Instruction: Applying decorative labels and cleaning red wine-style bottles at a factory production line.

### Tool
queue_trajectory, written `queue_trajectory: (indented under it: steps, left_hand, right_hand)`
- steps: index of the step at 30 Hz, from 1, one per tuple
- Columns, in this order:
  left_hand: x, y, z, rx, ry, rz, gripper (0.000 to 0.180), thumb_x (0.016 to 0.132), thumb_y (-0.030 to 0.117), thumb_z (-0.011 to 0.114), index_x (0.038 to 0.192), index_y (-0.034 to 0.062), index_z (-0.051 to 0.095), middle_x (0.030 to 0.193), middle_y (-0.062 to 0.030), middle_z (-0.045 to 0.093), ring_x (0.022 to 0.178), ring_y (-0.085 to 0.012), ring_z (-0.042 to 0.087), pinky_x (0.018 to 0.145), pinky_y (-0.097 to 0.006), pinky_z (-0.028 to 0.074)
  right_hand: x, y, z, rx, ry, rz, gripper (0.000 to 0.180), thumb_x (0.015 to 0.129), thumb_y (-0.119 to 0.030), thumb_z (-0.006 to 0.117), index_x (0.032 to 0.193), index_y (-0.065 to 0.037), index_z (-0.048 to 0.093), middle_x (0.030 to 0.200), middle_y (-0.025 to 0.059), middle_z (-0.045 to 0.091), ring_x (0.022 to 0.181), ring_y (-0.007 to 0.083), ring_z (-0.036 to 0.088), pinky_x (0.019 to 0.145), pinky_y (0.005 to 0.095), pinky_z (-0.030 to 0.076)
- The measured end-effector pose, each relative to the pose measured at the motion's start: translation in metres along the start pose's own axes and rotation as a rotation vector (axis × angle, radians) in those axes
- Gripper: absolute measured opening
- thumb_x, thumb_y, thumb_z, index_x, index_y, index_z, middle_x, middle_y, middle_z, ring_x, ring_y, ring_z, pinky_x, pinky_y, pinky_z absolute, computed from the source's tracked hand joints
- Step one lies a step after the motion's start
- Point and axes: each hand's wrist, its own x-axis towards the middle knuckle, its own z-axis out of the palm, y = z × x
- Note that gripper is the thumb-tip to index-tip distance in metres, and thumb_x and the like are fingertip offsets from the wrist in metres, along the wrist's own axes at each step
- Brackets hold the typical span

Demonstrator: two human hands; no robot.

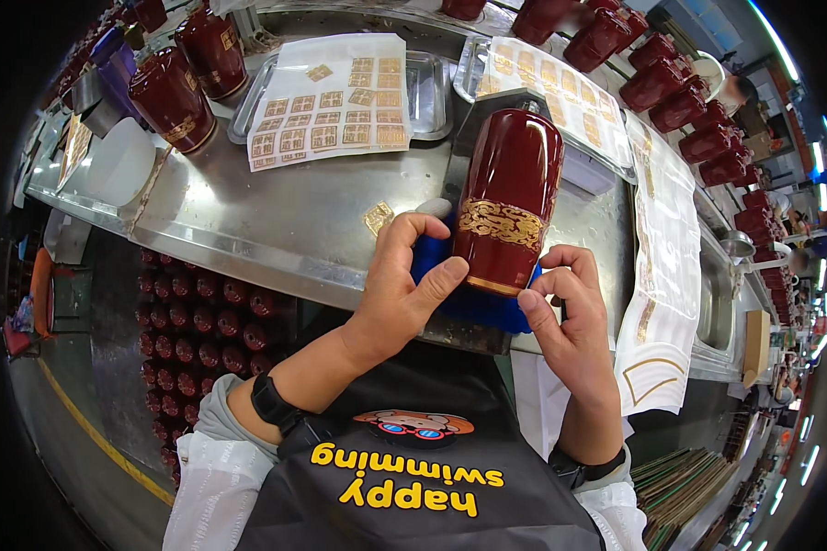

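Head view: left hand [397, 289] and right hand [565, 308] apparently pinch red vase [508, 202].

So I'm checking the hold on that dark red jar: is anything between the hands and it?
Partly. The left hand has its thumb straight on the jar, but a blue cloth lies under the jar; the right hand touches its lower edge.

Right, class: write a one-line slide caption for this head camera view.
Both hands, left and right, steady a dark red jar with a gold decal band on a blue cloth, decal sheets behind.
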Motion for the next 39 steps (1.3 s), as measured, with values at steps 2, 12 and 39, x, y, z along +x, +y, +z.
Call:
queue_trajectory:
  steps: [2, 12, 39]
  left_hand:
    - [0.001, 0.005, 0.0, 0.069, -0.017, 0.012, 0.043, 0.088, 0.033, 0.067, 0.113, 0.0034, 0.048, 0.109, -0.0129, 0.046, 0.102, -0.024, 0.044, 0.093, -0.035, 0.036]
    - [0.003, 0.015, -0.016, 0.528, -0.048, 0.763, 0.022, 0.087, 0.019, 0.068, 0.101, 0.0073, 0.056, 0.105, -0.0107, 0.064, 0.101, -0.0341, 0.05, 0.094, -0.045, 0.037]
    - [0.006, 0.001, 0.004, 0.276, 0.025, 0.281, 0.046, 0.087, 0.032, 0.069, 0.115, 0.0038, 0.047, 0.109, -0.0123, 0.05, 0.101, -0.0265, 0.042, 0.093, -0.037, 0.033]
  right_hand:
    - [0.0, 0.0, 0.0, 0.001, 0.006, -0.01, 0.012, 0.084, -0.011, 0.068, 0.082, -0.002, 0.059, 0.105, 0.0159, 0.05, 0.101, 0.0307, 0.049, 0.089, 0.0383, 0.04]
    - [0.0, 0.004, 0.001, 0.06, 0.01, 0.031, 0.012, 0.083, -0.011, 0.068, 0.083, -0.002, 0.06, 0.105, 0.0153, 0.05, 0.102, 0.0305, 0.048, 0.089, 0.0382, 0.04]
    - [-0.002, 0.007, 0.003, 0.114, 0.016, 0.044, 0.013, 0.083, -0.01, 0.069, 0.083, -0.002, 0.059, 0.106, 0.0143, 0.049, 0.102, 0.029, 0.047, 0.09, 0.0367, 0.039]
